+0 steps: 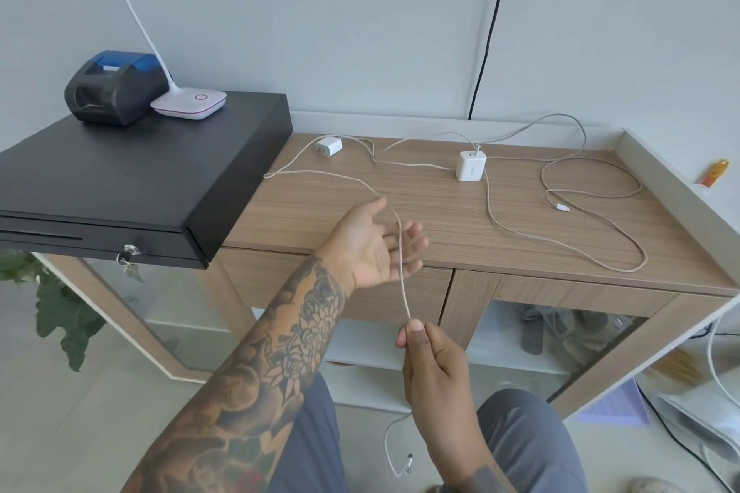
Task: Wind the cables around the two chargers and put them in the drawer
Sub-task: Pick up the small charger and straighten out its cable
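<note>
- One cable [403, 288] runs from the small charger [329, 144] on the counter [520, 228], across your spread left hand [374, 248], to your pinching right hand [430, 352].
- Keep it taut; draw the charger within reach before winding.

Bare forearms, the left forearm [256, 364] heavily tattooed with flowers; grey trousers [520, 448].
</note>
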